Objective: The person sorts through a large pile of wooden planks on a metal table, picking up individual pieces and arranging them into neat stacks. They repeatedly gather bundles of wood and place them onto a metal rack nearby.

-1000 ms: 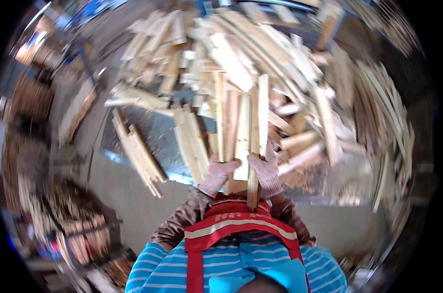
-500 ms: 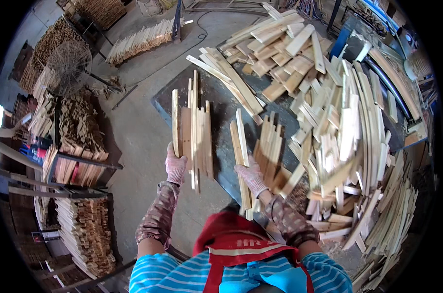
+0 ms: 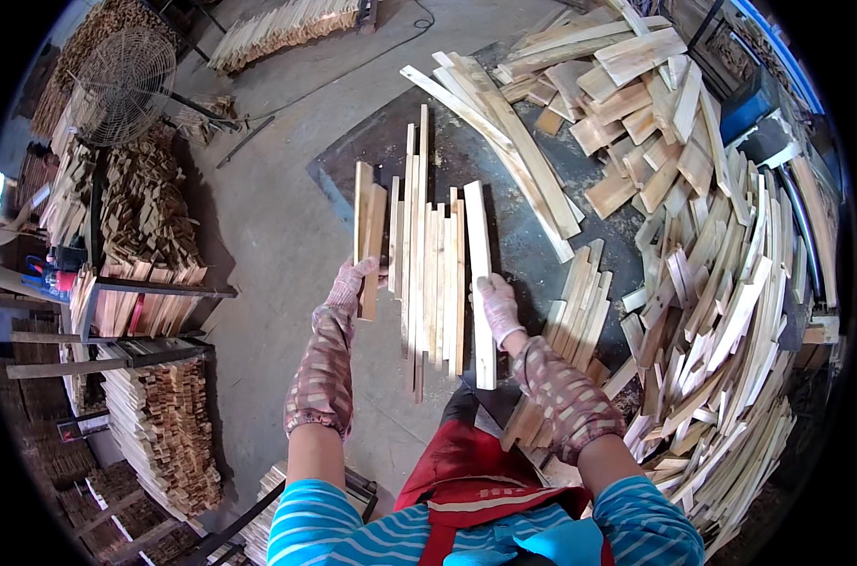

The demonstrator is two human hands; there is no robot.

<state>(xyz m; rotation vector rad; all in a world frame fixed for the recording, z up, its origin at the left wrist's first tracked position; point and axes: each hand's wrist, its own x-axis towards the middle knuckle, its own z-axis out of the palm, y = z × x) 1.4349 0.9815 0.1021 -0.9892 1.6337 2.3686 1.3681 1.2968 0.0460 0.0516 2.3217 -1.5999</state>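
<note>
My gloved left hand (image 3: 355,283) is closed around the lower part of short wooden slats (image 3: 363,222), held upright a little left of a row of slats. That row of wooden slats (image 3: 431,283) lies side by side, its near ends jutting past the table's edge. On its right side, my gloved right hand (image 3: 497,309) grips a pale wooden slat (image 3: 481,255), fingers along its right side and partly hidden. A small gap separates this slat from the row. Beside my right forearm lies another group of slats (image 3: 579,307).
A dark metal table (image 3: 353,156) carries long boards (image 3: 513,141) and a heap of loose boards (image 3: 636,104). More slats (image 3: 721,311) are piled on the right. On the left stand a wire fan (image 3: 124,85) and stacked wood (image 3: 159,424).
My right hand has brought its slat leftward, closer to the row. More slats now show in the row, and my left hand's slats stand farther from it. The whole view has shifted.
</note>
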